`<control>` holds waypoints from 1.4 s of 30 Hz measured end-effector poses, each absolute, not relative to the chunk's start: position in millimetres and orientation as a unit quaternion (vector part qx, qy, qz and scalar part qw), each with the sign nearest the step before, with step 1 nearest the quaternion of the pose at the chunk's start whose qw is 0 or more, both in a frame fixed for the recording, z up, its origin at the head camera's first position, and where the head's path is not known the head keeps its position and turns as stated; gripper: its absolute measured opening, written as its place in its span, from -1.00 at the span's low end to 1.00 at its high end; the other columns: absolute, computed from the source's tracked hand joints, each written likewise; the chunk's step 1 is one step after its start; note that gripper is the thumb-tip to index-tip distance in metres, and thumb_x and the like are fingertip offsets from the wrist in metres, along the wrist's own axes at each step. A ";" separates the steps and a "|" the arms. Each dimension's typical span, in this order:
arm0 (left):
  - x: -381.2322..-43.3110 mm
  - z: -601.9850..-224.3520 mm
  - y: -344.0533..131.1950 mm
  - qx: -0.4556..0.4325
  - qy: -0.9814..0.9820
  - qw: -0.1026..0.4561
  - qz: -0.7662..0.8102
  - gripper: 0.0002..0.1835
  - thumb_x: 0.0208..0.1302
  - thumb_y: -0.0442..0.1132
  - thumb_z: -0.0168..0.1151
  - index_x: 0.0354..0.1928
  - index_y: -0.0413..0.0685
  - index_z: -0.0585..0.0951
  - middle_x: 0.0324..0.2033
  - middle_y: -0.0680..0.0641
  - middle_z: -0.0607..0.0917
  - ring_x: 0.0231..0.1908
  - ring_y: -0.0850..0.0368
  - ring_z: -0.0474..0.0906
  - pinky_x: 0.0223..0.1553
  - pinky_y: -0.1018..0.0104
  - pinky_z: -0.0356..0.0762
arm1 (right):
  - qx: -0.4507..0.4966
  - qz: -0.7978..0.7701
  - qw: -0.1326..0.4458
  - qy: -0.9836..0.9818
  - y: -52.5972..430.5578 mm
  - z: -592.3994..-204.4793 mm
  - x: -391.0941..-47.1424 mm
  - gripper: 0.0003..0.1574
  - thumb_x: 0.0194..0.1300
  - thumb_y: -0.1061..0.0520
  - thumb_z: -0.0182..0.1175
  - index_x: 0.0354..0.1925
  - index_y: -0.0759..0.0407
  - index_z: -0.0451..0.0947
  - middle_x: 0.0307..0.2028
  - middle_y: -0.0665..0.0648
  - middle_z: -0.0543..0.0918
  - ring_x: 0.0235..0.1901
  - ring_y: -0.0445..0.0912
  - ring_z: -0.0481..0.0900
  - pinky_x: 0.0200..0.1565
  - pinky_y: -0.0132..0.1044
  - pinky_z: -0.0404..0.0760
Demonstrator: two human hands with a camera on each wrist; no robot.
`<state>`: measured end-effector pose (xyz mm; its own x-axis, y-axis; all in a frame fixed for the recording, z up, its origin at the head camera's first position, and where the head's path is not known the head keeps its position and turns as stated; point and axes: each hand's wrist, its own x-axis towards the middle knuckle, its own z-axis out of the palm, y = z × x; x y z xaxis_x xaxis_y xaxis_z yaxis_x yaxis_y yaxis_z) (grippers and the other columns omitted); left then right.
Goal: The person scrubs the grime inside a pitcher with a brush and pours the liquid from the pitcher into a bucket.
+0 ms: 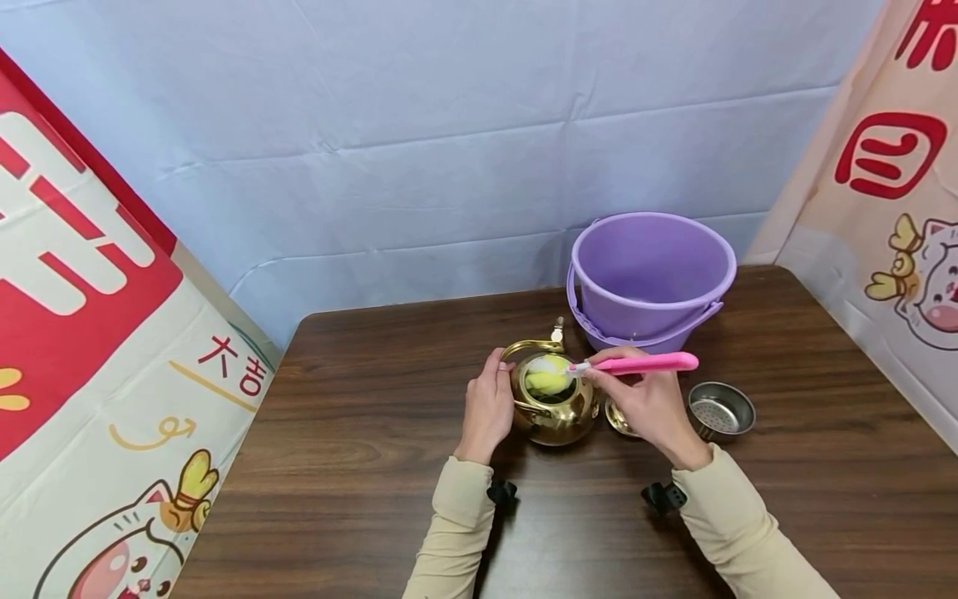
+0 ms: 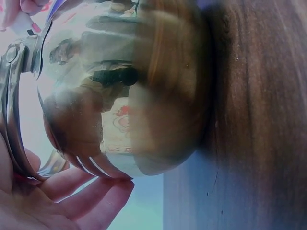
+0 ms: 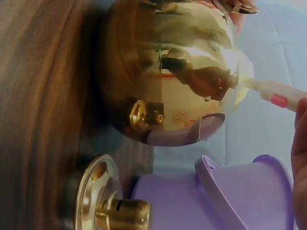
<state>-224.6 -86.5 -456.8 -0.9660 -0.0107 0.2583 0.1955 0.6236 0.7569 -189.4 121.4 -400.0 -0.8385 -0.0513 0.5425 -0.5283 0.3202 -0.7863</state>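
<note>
A shiny gold kettle [image 1: 554,423] stands on the table without its lid, its handle folded toward the left. My left hand [image 1: 488,403] holds it by the left side; in the left wrist view the fingertips [image 2: 112,191] press against the polished body, close to the metal handle [image 2: 14,124]. Between thumb and fingers, my right hand [image 1: 651,403] grips a pink-handled cleaning brush [image 1: 649,363]. Its yellow and white head [image 1: 547,376] sits in the kettle's round opening, the lower part hidden inside.
Just right of the kettle lies its gold lid [image 1: 617,418], knob up in the right wrist view. A metal strainer cup [image 1: 721,409] is further right. Behind them stands a purple bucket [image 1: 636,320] with its handle hanging down. The brown wooden table [image 1: 359,416] ends at a pale cloth backdrop.
</note>
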 end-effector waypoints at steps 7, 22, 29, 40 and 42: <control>-224.4 -456.5 -85.9 -0.058 -0.890 0.123 -0.436 -0.60 0.53 -0.18 -0.27 0.24 0.02 0.46 -0.03 -0.06 0.73 0.08 -0.04 0.61 0.09 0.02 0.52 | 0.134 0.569 0.177 -0.792 129.8 -414.2 -205.3 -0.82 0.14 0.34 0.33 -0.21 0.29 0.67 -0.44 0.13 0.71 -0.52 -0.28 0.61 -0.43 -0.45 0.56; -221.1 -454.9 -80.7 -0.030 -0.888 0.128 -0.442 -0.58 0.55 -0.12 -0.29 0.23 0.01 0.48 -0.04 -0.06 0.74 0.04 -0.05 0.63 0.05 -0.02 0.54 | 0.117 0.559 0.129 -0.811 124.1 -382.7 -195.8 -0.81 0.23 0.29 0.27 -0.16 0.34 0.61 -0.55 0.04 0.66 -0.57 -0.12 0.60 -0.56 -0.37 0.51; -220.0 -455.9 -79.6 -0.013 -0.883 0.133 -0.449 -0.58 0.55 -0.09 -0.31 0.21 0.03 0.49 -0.04 -0.05 0.74 0.03 -0.07 0.64 0.01 -0.06 0.54 | 0.123 0.557 0.113 -0.813 129.1 -399.6 -216.2 -0.79 0.26 0.19 0.27 -0.12 0.22 0.63 -0.51 0.25 0.63 -0.57 -0.15 0.54 -0.55 -0.40 0.47; -217.5 -456.3 -75.8 0.011 -0.883 0.147 -0.446 -0.57 0.55 -0.08 -0.31 0.18 0.03 0.52 -0.06 -0.01 0.75 -0.03 -0.09 0.66 -0.06 -0.07 0.55 | 0.134 0.518 0.159 -0.829 114.1 -394.6 -226.6 -0.80 0.26 0.06 0.29 -0.21 0.16 0.66 -0.44 0.15 0.69 -0.57 -0.25 0.46 -0.47 -0.39 0.45; -217.4 -456.3 -75.5 0.013 -0.883 0.147 -0.445 -0.57 0.55 -0.07 -0.31 0.17 0.03 0.52 -0.06 -0.02 0.75 -0.03 -0.10 0.66 -0.07 -0.08 0.55 | 0.138 0.505 0.163 -0.836 111.7 -392.4 -226.8 -0.81 0.27 0.07 0.28 -0.22 0.16 0.66 -0.44 0.14 0.68 -0.64 -0.27 0.36 -0.54 -0.36 0.39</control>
